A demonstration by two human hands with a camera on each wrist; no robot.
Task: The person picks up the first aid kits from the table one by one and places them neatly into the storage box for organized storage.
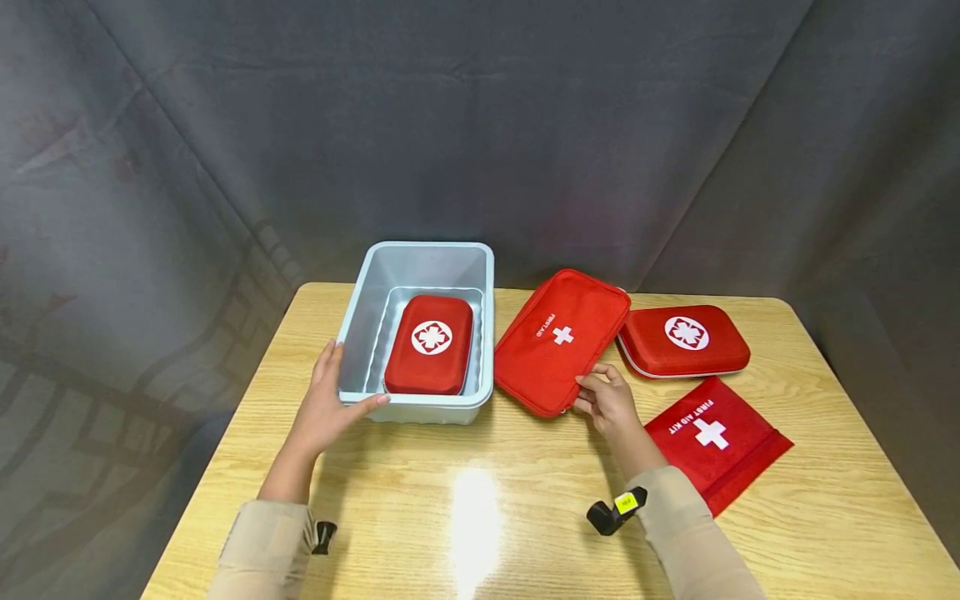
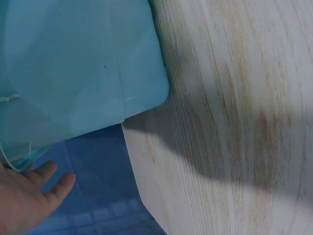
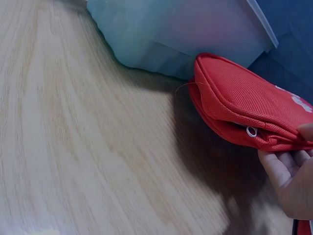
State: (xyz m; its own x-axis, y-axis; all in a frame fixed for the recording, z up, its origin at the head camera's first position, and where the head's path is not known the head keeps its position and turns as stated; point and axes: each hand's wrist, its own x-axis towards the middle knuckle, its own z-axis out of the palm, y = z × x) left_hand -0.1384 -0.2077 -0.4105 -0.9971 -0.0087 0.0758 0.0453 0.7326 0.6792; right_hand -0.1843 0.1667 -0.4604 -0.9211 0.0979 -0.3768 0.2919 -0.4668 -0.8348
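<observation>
A grey-blue plastic bin stands on the table with a red hard-shell first-aid case inside. My left hand rests at its near left corner, thumb along the front rim and fingers at the left side. In the left wrist view that hand shows extended fingers next to the bin. My right hand pinches the near right edge of a red zippered first-aid pouch. In the right wrist view the pouch is tilted, above its shadow, close by the bin.
A second red hard-shell case lies right of the pouch. Nearer me is a flat red first-aid kit bag, partly behind my right forearm. The wooden table ends at a grey curtain.
</observation>
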